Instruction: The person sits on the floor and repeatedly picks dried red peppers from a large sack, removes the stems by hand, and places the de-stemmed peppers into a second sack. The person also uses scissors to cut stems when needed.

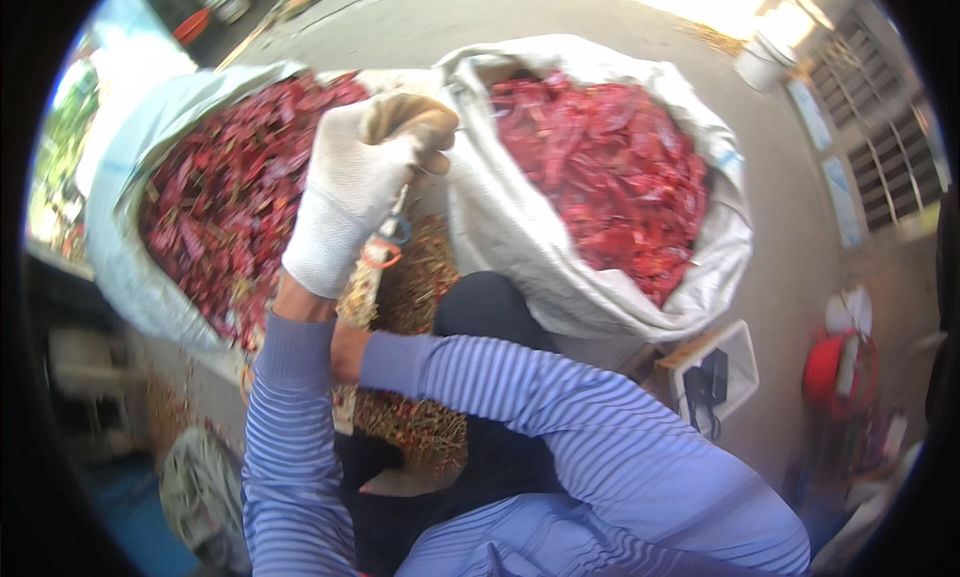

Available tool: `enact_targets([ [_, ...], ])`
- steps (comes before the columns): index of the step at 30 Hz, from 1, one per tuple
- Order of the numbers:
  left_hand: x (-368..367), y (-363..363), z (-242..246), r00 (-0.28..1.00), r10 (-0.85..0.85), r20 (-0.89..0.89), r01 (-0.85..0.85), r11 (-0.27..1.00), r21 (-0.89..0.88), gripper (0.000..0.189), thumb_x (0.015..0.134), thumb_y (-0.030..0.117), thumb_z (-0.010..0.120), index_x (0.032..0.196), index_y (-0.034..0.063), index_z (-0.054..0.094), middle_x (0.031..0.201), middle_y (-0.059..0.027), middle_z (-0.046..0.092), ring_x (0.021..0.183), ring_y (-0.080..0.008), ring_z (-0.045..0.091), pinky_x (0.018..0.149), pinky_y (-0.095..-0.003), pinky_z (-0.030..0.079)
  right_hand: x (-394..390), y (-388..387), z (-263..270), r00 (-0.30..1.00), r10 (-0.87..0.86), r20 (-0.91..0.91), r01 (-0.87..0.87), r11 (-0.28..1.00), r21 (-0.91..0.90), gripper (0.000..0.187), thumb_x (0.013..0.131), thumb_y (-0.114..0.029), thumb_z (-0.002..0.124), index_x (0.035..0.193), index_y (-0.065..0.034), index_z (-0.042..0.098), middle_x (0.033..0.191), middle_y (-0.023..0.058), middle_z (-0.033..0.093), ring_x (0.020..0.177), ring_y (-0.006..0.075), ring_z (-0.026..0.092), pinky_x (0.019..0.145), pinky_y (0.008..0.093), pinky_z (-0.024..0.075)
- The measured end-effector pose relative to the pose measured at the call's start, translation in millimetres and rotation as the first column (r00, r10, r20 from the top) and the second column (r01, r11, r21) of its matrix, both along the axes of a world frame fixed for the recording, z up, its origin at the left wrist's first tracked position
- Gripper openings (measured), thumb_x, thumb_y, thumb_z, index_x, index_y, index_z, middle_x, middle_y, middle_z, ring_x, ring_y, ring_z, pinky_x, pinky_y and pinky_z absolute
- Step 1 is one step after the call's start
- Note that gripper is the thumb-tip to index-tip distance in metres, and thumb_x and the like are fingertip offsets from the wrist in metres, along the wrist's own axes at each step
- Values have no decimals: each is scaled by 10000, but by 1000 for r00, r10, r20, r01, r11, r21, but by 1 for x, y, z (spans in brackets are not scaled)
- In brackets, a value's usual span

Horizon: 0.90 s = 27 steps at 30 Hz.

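My left hand (375,157), in a white knit glove with tan-coated fingers, is raised between two sacks with its fingers curled in. Whether it grips anything is unclear. Just below it are an orange ring (382,252) and a blue ring (400,230), perhaps handles of a tool. My right arm crosses behind my left wrist, and its hand is hidden there. Dried red chilies (240,172) fill the left woven sack (112,224). The right white woven sack (502,217) holds glossier red chilies (600,164).
Stems and chilli bits (420,427) lie between and below the sacks, around my dark-clad legs. A pale bin (739,367) with a black object stands at right. Farther off are a red round object (832,374), a white bucket (763,61) and a metal grille (892,157).
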<state>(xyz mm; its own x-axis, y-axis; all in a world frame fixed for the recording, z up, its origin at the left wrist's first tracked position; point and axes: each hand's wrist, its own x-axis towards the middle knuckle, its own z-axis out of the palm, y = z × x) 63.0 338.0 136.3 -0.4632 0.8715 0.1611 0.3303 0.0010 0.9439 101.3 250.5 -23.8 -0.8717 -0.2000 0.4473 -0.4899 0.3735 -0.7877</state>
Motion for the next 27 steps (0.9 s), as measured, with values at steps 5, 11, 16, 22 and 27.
enact_targets([
  [5,-120,-157,-44,893,439,-99,-446,893,-59,204,1053,116,645,1144,-26,760,944,-61,770,770,-104,719,654,-243,544,-19,1,44,977,101,189,-193,801,567,168,825,-106,678,929,-22,781,909,218,768,849,379,774,746,468,621],
  [11,-209,-320,-143,573,696,-433,-819,482,-310,277,982,51,712,1248,-23,733,1046,-74,788,873,-116,727,731,-257,571,-20,-6,61,951,125,284,-280,738,614,177,813,-83,664,921,-3,780,882,225,759,838,394,771,740,485,616],
  [16,-228,-292,-172,607,437,-663,-745,603,-285,404,939,106,778,1325,18,697,1239,-173,757,1110,-262,760,963,-342,589,-31,-26,43,943,163,289,-319,689,651,146,801,-175,713,839,-46,770,788,179,736,748,389,748,655,479,586],
  [22,-221,-136,-148,458,70,-886,-442,883,-159,514,882,190,808,1370,111,667,1350,-138,655,1175,-345,682,1011,-451,563,-33,-33,47,894,197,402,-426,653,626,210,777,-215,787,915,-57,805,858,143,774,826,346,780,686,464,608],
  [27,-227,-11,-140,423,-118,-898,-312,912,-266,655,842,215,834,1440,62,613,1419,-165,597,1325,-367,570,1088,-472,485,-37,-29,43,884,175,433,-437,636,636,180,765,-203,777,917,-130,839,879,99,789,845,303,783,688,444,604],
])
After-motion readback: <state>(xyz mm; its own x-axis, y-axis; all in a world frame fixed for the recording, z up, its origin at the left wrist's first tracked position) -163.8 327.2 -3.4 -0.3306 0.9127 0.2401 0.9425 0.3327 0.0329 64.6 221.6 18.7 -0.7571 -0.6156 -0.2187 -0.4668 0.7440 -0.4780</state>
